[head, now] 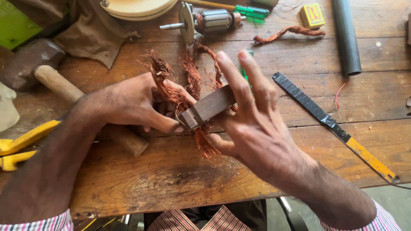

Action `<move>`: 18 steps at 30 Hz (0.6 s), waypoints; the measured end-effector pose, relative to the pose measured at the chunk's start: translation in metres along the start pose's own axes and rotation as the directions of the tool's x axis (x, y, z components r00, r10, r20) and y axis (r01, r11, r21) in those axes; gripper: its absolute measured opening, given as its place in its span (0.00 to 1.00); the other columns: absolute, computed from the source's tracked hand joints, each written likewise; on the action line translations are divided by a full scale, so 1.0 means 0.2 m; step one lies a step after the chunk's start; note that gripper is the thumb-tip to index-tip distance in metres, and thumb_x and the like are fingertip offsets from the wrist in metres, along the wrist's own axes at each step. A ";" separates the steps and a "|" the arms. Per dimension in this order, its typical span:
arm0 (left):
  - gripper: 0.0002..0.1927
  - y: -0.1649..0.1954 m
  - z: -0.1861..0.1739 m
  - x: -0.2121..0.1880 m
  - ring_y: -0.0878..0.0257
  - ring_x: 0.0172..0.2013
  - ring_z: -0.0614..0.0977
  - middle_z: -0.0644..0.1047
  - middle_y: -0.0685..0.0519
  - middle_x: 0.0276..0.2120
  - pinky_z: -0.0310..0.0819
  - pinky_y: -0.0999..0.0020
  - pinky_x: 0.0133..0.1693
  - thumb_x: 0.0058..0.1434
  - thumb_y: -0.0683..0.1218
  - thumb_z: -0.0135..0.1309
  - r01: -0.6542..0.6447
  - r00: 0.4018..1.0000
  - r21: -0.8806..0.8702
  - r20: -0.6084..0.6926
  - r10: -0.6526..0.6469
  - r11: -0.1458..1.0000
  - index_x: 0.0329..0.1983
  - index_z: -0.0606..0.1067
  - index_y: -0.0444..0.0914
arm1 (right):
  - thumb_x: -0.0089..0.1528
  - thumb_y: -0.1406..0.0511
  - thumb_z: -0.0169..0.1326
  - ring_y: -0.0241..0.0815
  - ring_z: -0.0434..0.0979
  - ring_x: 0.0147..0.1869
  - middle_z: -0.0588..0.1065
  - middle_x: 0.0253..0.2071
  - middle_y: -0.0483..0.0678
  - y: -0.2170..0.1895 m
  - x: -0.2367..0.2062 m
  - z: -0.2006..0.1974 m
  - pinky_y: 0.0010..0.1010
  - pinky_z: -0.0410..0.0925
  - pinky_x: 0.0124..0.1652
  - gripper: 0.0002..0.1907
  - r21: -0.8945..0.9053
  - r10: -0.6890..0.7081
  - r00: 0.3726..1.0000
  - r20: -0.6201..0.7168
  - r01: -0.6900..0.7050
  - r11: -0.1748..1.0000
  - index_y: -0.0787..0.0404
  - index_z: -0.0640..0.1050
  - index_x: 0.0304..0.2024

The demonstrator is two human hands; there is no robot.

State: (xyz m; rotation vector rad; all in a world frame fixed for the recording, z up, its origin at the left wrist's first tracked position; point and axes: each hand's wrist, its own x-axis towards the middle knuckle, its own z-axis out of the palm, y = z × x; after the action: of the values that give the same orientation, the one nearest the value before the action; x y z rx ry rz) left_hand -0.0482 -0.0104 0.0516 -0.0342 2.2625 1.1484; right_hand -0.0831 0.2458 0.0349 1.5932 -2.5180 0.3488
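1. Left hand [137, 102]: fingers curled shut around a bundle of copper wire [188, 92], thumb pressed against the near end of a small dark wooden block [208, 107]. Firm grip, not spread.
2. Right hand [252, 119]: palm against the far side of the block, index and middle fingers extended and loose, thumb tucked under near the frayed lower strands. It braces the block more than it pinches it.
3. Position of work: wire and block are held between both hands just above the wooden table [180, 179], near its middle. Strands loop over the block and hang below it in a ragged tuft.
4. Judgement: the block appears to serve as a former or anvil for the strands. Keep the left thumb pressure steady so the bundle does not slip along the block.
5. Judgement: loose cut ends can prick; keep fingertips clear of the tuft and feed the strands flat, not crossed.
6. Nearby: motor armature [212, 20] lies at the far edge, a flat file with yellow handle [334, 126] lies to the right, a hammer [51, 72] to the left with its handle passing under the left hand.
7. Yellow-handled pliers [21, 147] rest at the left edge.
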 end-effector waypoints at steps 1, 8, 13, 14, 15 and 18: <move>0.24 0.00 0.00 0.00 0.70 0.21 0.79 0.81 0.58 0.23 0.78 0.72 0.21 0.48 0.49 0.69 -0.007 1.000 -0.002 0.000 0.007 1.000 0.51 0.82 0.49 | 0.50 0.51 0.71 0.65 0.28 0.81 0.36 0.77 0.59 0.00 0.00 0.00 0.65 0.45 0.74 0.19 0.037 -0.024 0.999 -0.028 0.025 0.999 0.56 0.86 0.36; 0.28 -0.03 0.00 0.00 0.71 0.21 0.79 0.80 0.58 0.22 0.77 0.73 0.21 0.47 0.48 0.68 -0.072 0.997 -0.039 0.007 0.072 0.997 0.55 0.81 0.51 | 0.52 0.56 0.70 0.67 0.31 0.79 0.38 0.77 0.56 -0.01 0.02 -0.04 0.63 0.44 0.73 0.11 0.066 -0.020 1.000 0.007 0.019 0.998 0.49 0.88 0.36; 0.25 -0.04 -0.01 0.00 0.70 0.21 0.78 0.80 0.58 0.22 0.76 0.72 0.21 0.48 0.48 0.68 -0.088 0.996 -0.036 0.013 0.088 0.996 0.53 0.82 0.49 | 0.49 0.59 0.69 0.64 0.33 0.81 0.43 0.77 0.52 -0.01 0.02 -0.05 0.60 0.45 0.74 0.11 0.111 -0.012 1.000 -0.004 0.012 0.994 0.46 0.89 0.35; 0.26 -0.04 -0.01 0.00 0.70 0.21 0.77 0.79 0.58 0.22 0.76 0.72 0.20 0.47 0.47 0.68 -0.097 0.995 -0.047 0.010 0.097 0.994 0.53 0.82 0.49 | 0.50 0.59 0.70 0.63 0.34 0.81 0.44 0.77 0.52 -0.01 0.03 -0.05 0.59 0.45 0.75 0.09 0.126 -0.002 1.000 -0.019 0.004 0.992 0.48 0.88 0.33; 0.27 -0.04 -0.01 0.00 0.70 0.21 0.77 0.79 0.58 0.22 0.75 0.72 0.20 0.46 0.46 0.67 -0.105 0.994 -0.058 0.009 0.106 0.993 0.53 0.82 0.48 | 0.51 0.58 0.70 0.63 0.35 0.81 0.44 0.77 0.53 -0.01 0.03 -0.04 0.59 0.45 0.75 0.07 0.142 0.010 0.999 -0.033 -0.005 0.990 0.50 0.88 0.31; 0.26 -0.04 0.00 0.00 0.71 0.22 0.79 0.80 0.58 0.22 0.77 0.73 0.21 0.47 0.47 0.67 -0.088 0.996 -0.048 0.017 0.089 0.995 0.53 0.82 0.49 | 0.51 0.58 0.71 0.64 0.35 0.80 0.44 0.76 0.56 -0.02 0.03 -0.02 0.59 0.45 0.75 0.09 0.106 0.042 0.999 -0.012 -0.040 0.994 0.54 0.86 0.27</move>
State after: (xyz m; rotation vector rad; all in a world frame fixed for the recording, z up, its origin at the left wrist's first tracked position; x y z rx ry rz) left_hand -0.0470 -0.0153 0.0465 0.0591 2.2395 1.2434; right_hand -0.0811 0.2403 0.0405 1.5714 -2.5646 0.5044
